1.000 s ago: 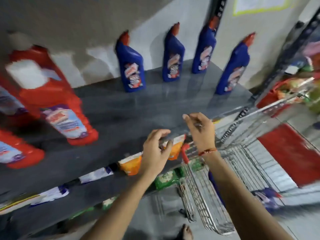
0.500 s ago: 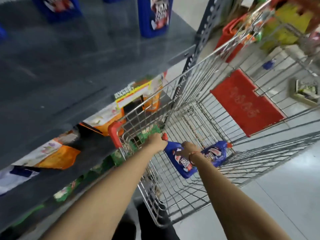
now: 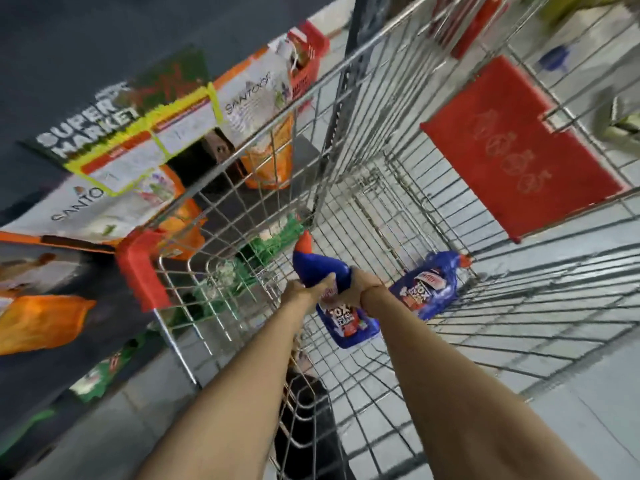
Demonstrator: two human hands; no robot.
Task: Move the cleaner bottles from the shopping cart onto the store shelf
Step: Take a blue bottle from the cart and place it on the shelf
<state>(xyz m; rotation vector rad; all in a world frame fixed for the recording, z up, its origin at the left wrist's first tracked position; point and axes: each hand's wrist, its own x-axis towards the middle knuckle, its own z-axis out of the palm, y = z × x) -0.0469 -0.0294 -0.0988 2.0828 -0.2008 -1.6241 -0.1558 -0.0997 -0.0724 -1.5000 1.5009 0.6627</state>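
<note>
Inside the wire shopping cart [image 3: 349,109], both my hands grip one blue cleaner bottle [image 3: 348,322] with a red cap pointing up and away. My left hand [image 3: 306,291] wraps its neck from the left. My right hand [image 3: 363,287] holds it from the right side. A second blue cleaner bottle [image 3: 427,289] lies on its side on the cart floor, just right of my right wrist. The dark grey store shelf [image 3: 62,46] runs along the upper left, above the cart rim.
A red plastic flap [image 3: 519,174] hangs on the cart's far wall, and a red corner guard [image 3: 138,268] caps the near left rim. Orange and white pouches [image 3: 266,157] fill the lower shelves left of the cart. Grey tiled floor lies to the right.
My view has dropped from the shelf with standing bottles down into the cart. Both hands went in and closed on one blue bottle, which is now raised off the cart floor.
</note>
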